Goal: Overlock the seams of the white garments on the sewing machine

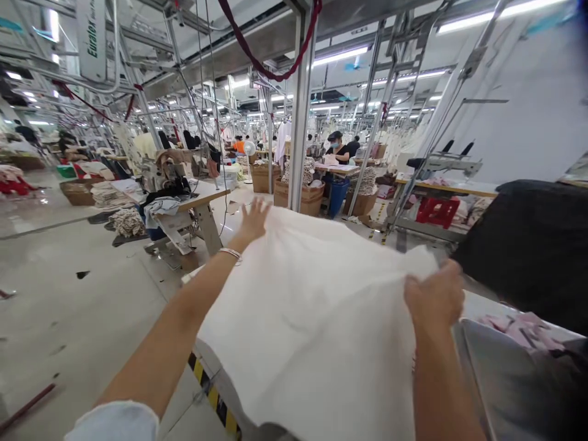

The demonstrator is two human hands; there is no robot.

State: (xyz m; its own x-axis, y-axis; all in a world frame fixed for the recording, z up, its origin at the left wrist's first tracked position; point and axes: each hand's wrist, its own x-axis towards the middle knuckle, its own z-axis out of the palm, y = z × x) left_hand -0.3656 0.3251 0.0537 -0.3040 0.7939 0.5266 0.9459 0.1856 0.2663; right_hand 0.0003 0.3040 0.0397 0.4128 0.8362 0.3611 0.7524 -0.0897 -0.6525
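Large factory hall, pale glossy floor (68, 294) with scattered scraps. Fluorescent tube lights (340, 56) under ceiling, metal overhead rails (138, 67), steel column (301, 110) mid-room. Sewing station (184, 202) at left, cardboard boxes (303, 199) near column, blue bin (337, 196), red crate (436, 211) under bench, seated person (337, 147) far back

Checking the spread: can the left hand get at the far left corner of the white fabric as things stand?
Probably yes. The left hand already lies open at the far left edge of the white fabric, with nothing between them. The right hand grips the far right edge.
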